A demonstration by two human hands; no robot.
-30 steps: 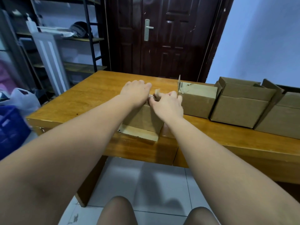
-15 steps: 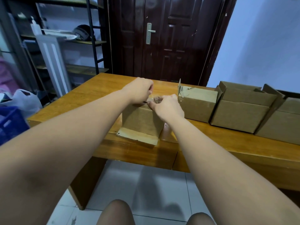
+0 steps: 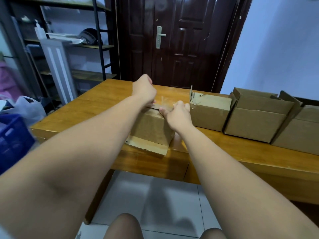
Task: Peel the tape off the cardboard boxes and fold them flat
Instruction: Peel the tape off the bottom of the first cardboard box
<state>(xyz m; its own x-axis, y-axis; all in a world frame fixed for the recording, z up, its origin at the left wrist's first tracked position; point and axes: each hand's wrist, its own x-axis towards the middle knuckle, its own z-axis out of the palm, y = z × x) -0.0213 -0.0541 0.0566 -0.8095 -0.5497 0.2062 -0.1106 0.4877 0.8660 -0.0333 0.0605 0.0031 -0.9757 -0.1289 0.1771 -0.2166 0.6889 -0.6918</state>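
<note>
Cardboard box (image 3: pixel 151 126) at the near edge of a wooden bench (image 3: pixel 96 107), straight ahead of me, with one bottom flap splayed toward me. My left hand (image 3: pixel 144 91), fingers curled, pinches a strip of clear tape (image 3: pixel 164 101) lifted off the top seam. My right hand (image 3: pixel 177 112) grips the box's top right corner, thumb lying by the seam. Three more boxes (image 3: pixel 257 121) stand in a row just to the right.
</note>
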